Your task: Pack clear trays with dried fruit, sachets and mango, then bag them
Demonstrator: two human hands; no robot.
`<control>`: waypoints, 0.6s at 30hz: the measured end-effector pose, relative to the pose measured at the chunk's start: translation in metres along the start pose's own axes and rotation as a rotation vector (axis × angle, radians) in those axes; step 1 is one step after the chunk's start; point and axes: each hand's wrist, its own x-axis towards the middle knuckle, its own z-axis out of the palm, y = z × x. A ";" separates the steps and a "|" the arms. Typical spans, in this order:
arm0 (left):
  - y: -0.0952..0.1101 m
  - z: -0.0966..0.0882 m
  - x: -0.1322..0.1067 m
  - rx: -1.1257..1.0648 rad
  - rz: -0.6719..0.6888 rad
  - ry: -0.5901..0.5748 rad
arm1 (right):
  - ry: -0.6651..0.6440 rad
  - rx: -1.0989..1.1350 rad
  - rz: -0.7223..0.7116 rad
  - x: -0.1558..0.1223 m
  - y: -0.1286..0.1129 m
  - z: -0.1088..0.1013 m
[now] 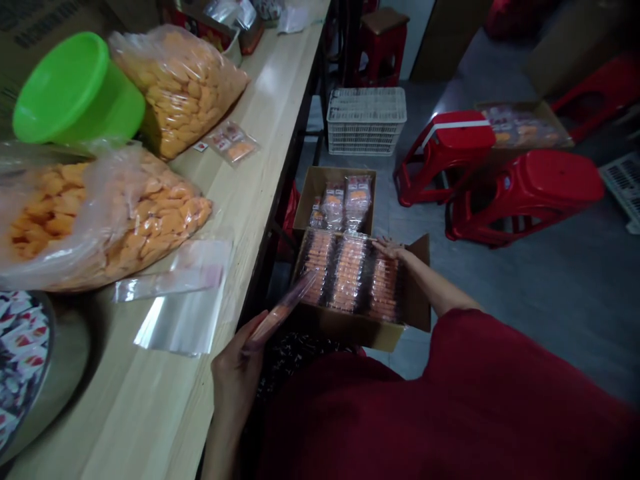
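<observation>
Packet (286, 309) pinched near one end in left hand (239, 363), presumably to keep it straight | right hand (393, 250) extended, fingers at rightmost row (384, 288) in carton (370, 329), perhaps bracing it

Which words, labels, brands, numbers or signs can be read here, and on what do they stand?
No text can be read with certainty.
Dark cardboard, upper left: large letters, too blurred.
Sachets in the round container: print too small.
Clear packet on the table: print too small.
Packets in the cardboard boxes: print too small.
Red item, upper edge: marks too blurred.
</observation>
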 end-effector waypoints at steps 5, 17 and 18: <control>0.012 0.004 0.012 -0.012 -0.001 -0.023 | 0.066 0.054 0.058 -0.028 -0.005 0.033; 0.024 0.008 0.023 -0.010 -0.020 -0.045 | 0.086 0.198 0.225 0.015 -0.018 -0.001; 0.026 0.009 0.024 -0.018 -0.028 -0.043 | 0.068 0.207 0.225 0.020 -0.019 -0.005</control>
